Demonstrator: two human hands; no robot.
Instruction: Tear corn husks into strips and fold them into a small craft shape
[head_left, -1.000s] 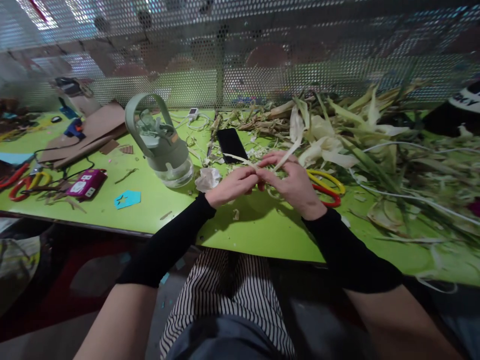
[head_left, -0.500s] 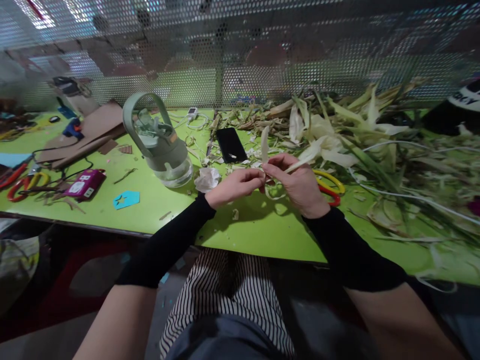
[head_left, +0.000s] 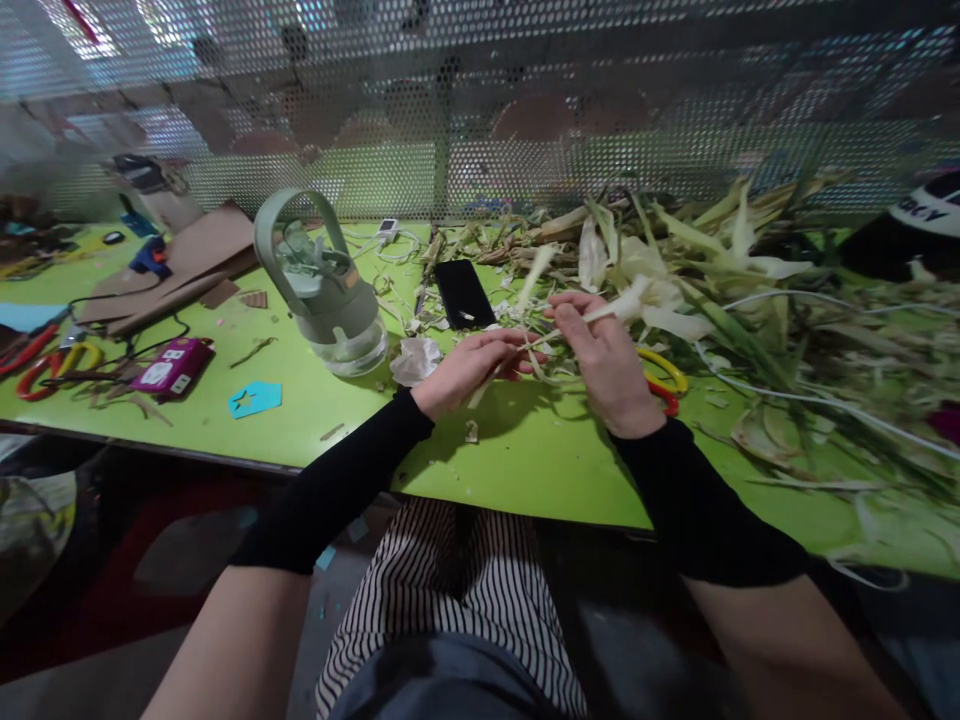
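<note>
Between my two hands stretches a thin pale corn husk strip [head_left: 544, 342]. My left hand [head_left: 472, 368] pinches one end of it, and a piece of husk hangs below those fingers. My right hand [head_left: 606, 362] is closed on the other end, with the thumb bent over the fingers. A pale, broader husk blade [head_left: 537, 268] sticks up just beyond the hands. Partly behind my right hand lie scissors [head_left: 664, 372] with yellow and red handles. A crumpled white wad [head_left: 416, 361] sits by my left wrist.
A green water bottle [head_left: 330, 300] stands left of my hands, and a black phone [head_left: 463, 294] lies beyond them. Heaped corn husks [head_left: 705, 250] and a white cable fill the right side. Leftward are a purple box [head_left: 174, 368], scissors and brown cardboard. A perforated screen [head_left: 360, 120] backs the green table.
My hands have drawn apart, the right one shifting a little right, and the husk strip now spans the gap. The upright husk piece has tilted away to the right.
</note>
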